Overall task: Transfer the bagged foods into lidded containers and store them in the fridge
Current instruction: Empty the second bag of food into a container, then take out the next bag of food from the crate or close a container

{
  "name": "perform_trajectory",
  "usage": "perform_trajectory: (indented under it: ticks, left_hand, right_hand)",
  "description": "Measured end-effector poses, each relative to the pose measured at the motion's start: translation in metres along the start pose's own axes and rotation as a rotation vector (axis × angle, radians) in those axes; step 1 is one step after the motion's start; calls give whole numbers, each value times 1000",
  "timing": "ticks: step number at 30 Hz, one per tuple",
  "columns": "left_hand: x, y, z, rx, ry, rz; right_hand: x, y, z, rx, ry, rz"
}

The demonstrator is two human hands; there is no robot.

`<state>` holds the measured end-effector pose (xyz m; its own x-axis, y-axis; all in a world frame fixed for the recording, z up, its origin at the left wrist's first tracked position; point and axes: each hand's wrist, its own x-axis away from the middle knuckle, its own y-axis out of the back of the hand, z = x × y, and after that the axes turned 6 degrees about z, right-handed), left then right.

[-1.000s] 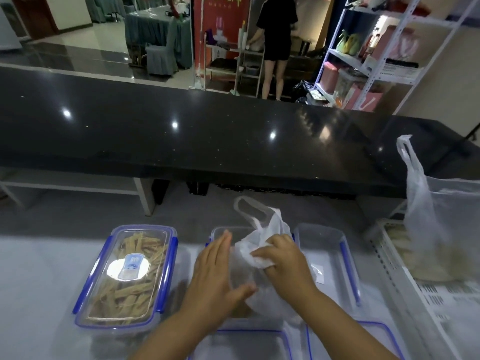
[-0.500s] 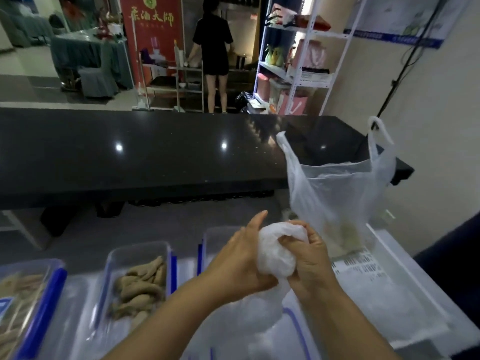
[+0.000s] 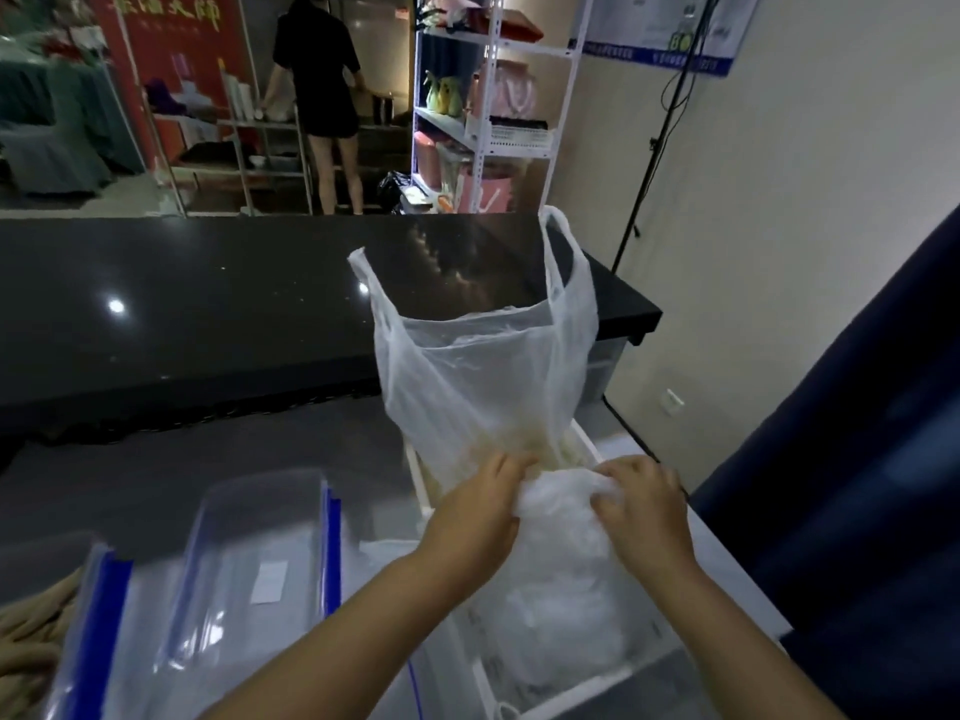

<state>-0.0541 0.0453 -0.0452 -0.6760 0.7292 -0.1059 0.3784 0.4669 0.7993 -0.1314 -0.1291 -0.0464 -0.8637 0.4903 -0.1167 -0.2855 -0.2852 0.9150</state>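
Both hands, left hand (image 3: pixel 475 517) and right hand (image 3: pixel 641 511), have carried the crumpled empty bag (image 3: pixel 563 517) to five o'clock, gripping it together; best tuck it beside the upright food bag (image 3: pixel 483 366).

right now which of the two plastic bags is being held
The crumpled bag, bunched between the left hand and right hand. The other, the tall open bag behind it, stands upright with its handles free.
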Motion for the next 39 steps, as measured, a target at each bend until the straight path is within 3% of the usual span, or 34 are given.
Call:
perform_trajectory:
  ticks: [3,7,10,12,15,18,23,27,35,39]
  left_hand:
    - [-10,-20,4,-142,16,109]
    - [-14,-36,16,-215,48,199]
    - [-13,-40,25,-275,87,280]
    - [-7,-36,26,-338,70,245]
    - [10,-29,23,-338,4,238]
    - [23,-27,14,-348,2,375]
    - [22,-46,10,-545,38,433]
    - [20,-49,12,-633,11,432]
    - [74,-15,21,-452,0,129]
    - [140,23,55,-367,47,-68]
  right_hand:
    - [12,-8,0,76,193,35]
    - [27,-18,3,89,305,315]
    - [28,-34,-7,288,393,409]
    - [25,-38,-11,420,433,391]
    - [18,-43,-14,495,393,520]
    - [11,-48,-10,537,341,511]
    - [5,-59,-20,448,358,522]
    - [2,-42,-12,398,276,633]
    - [41,-37,47,163,427,68]
    - [75,-55,101,64,485,27]
